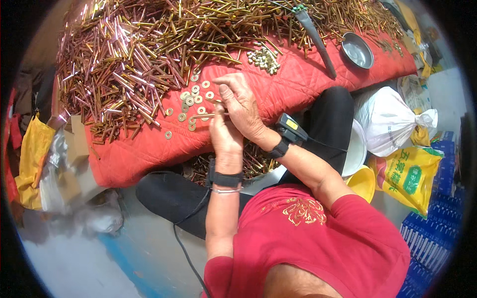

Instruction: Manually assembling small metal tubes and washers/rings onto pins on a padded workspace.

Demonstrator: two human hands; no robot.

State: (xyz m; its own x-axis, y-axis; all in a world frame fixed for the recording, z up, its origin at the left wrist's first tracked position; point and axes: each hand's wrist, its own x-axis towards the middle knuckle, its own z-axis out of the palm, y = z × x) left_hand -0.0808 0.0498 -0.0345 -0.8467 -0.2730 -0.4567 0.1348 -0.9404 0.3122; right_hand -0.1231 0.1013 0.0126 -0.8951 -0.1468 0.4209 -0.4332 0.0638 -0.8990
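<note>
A slim metal rod (201, 116) is pinched in the fingers of the left hand (227, 136), out over the near part of the red quilted surface (149, 156). Here is the relation that matters: the loose washers (185, 108) are spread to the left of the fingers, and the rod's free end is carried right up beside them, so any threading of a washer would seem to turn on that short gap. By that free end, the left hand is judged the better placed, though the topmost washers are lain nearer the outstretched fingers of the right hand (244, 109).

Now the rod's line: its long axis is laid nearly level across the view, the free end pointed left, the other end lost toward the right palm. Just above it, a shorter rod piece (212, 101) is seen, also aimed roughly left; by which hand it is gripped cannot be told. The right fingers are partly extended, pressed close against the left hand, and whether anything is clasped there cannot be made out.
</note>
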